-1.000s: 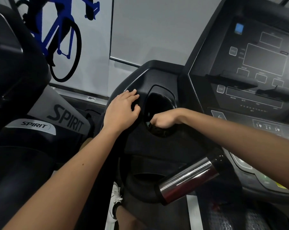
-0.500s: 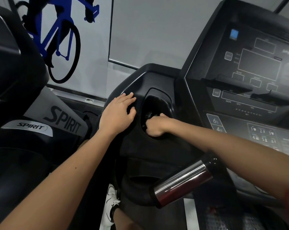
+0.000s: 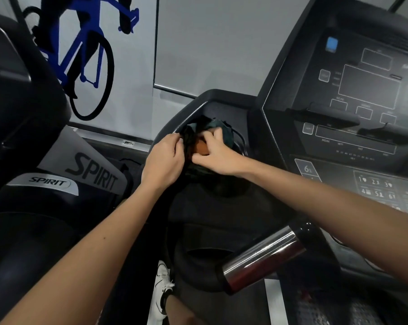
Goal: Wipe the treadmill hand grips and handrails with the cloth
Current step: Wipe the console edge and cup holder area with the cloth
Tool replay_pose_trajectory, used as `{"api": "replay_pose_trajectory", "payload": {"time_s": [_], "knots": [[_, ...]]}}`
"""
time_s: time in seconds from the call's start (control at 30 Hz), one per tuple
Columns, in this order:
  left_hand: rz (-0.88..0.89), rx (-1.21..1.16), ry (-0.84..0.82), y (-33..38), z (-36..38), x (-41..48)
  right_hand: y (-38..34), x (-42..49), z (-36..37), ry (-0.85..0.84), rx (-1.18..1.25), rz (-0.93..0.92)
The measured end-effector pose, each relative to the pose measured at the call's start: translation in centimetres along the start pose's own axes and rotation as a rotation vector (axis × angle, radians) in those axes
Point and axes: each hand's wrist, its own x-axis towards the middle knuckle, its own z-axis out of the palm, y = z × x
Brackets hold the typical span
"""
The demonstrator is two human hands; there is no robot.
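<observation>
From my remote seat the treadmill console (image 3: 339, 118) fills the right of the head view. A neighbouring machine (image 3: 90, 172) marked SPIRIT takes up the left. Between them sits the dark side panel with its storage pocket (image 3: 241, 139), and both hands are at that pocket.

The cloth (image 3: 219, 127) is a dark green bundle, crumpled and still half in the pocket, and an orange-brown patch (image 3: 201, 147) shows at its near edge. I cannot tell whether that patch is part of the cloth or something wrapped in it.

My left hand (image 3: 164, 160) pinches the cloth's left edge, with its fingers (image 3: 177, 142) pressed together on the fabric. My right hand (image 3: 219, 154) has its fingers (image 3: 215, 135) curled over the top of the bundle, gripping it.

The chrome hand grip (image 3: 261, 259) lies well below the hands and nearer to me. Its long axis runs from lower left to upper right. My right forearm crosses above the grip's upper end, so I judge the right hand better placed to carry the cloth down to it. No wiping has begun yet. The cloth needs to come free of the pocket and open out first.
</observation>
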Motion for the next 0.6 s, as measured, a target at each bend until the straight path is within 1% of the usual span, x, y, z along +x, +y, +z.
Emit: {"api": "replay_pose_trajectory", "payload": {"time_s": [0.07,0.13,0.17,0.23,0.27,0.33,0.4,0.43,0.47,0.53,0.57,0.6], "knots": [[-0.004,-0.012,0.001,0.0,0.1,0.0,0.2,-0.1,0.0,-0.041,-0.071,-0.079],[0.008,-0.027,-0.004,-0.1,0.0,0.1,0.5,-1.7,0.0,-0.124,-0.060,-0.182],[0.007,-0.032,-0.008,-0.1,-0.1,0.1,0.6,-2.7,0.0,-0.178,-0.064,-0.245],[0.005,-0.035,-0.018,-0.2,-0.1,0.1,0.6,-4.6,-0.7,-0.312,-0.158,-0.348],[0.015,-0.021,-0.023,-0.2,-0.1,0.1,0.6,-5.2,-1.4,-0.384,-0.234,-0.357],[0.035,0.022,-0.030,-0.3,0.0,-0.1,0.3,-6.0,-3.1,-0.504,-0.448,-0.255],[0.044,0.073,-0.037,-0.4,0.1,-0.1,0.5,-6.3,-4.3,-0.542,-0.681,-0.131],[0.044,0.100,-0.042,-0.5,0.1,-0.2,0.8,-6.2,-4.5,-0.538,-0.803,-0.069],[0.044,0.121,-0.048,-0.5,0.1,-0.3,1.1,-6.0,-4.5,-0.489,-0.933,-0.035],[0.044,0.142,-0.054,-0.4,-0.1,-0.4,1.8,-5.5,-3.1,-0.326,-1.264,-0.044],[0.044,0.149,-0.058,-0.3,-0.2,-0.5,2.4,-5.0,-2.3,-0.200,-1.413,-0.061],[0.045,0.154,-0.059,-0.2,-0.1,-0.5,2.3,-4.4,-2.1,-0.104,-1.474,-0.040]]}}
